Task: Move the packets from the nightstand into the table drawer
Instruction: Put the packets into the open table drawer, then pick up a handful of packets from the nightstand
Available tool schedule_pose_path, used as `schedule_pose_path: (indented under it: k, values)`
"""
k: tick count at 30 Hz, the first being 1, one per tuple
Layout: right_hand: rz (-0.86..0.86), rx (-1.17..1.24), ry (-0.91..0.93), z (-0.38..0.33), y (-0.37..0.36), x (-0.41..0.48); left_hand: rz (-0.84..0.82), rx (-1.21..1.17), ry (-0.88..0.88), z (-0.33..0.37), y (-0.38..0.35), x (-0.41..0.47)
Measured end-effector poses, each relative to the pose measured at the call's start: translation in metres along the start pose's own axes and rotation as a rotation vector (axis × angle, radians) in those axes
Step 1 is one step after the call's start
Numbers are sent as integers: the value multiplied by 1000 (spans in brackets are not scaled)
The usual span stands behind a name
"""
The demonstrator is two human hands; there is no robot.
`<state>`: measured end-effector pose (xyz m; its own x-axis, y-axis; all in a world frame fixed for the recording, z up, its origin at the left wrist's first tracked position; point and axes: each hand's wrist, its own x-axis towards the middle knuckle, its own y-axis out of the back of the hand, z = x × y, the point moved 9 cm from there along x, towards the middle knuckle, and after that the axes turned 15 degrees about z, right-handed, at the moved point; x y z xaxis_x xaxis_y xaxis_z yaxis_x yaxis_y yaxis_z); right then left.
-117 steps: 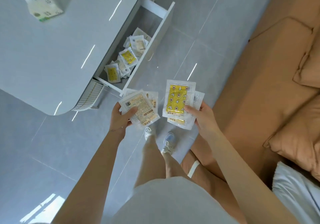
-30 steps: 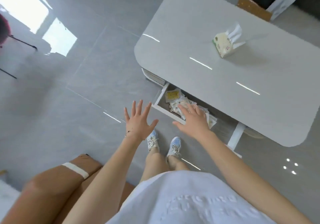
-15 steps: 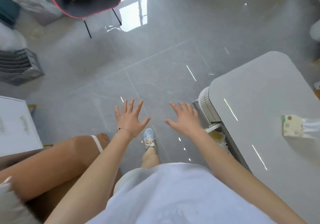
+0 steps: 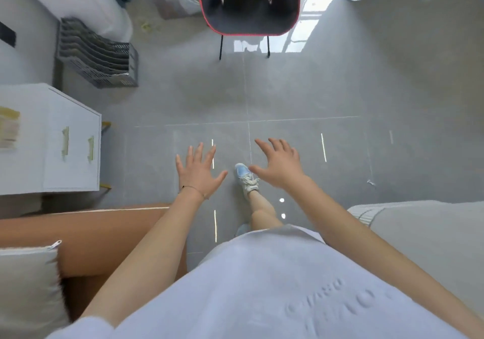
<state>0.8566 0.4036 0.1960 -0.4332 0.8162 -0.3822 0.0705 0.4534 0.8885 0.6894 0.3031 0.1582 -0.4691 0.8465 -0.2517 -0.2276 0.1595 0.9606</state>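
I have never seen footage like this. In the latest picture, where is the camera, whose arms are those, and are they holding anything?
There is no machine here. A person wears a wide-angle camera on the head, looking down, so you see their own arms and one shoe. The left hand and right hand are spread open above the grey floor and hold nothing. At the left stands a white nightstand; the blurred things on top look like packets. At lower right is the corner of a grey table; its drawer is out of view. A chair stands ahead.
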Motion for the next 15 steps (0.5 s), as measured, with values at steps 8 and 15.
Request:
schedule_pose_path:
  k: [8,15]
  values:
    - [-127,-143,318,-131,8,142,35,-82,298,-114,30,81]
    - [-199,-291,582,-259,9,228,107,-206,630,-213,60,95]
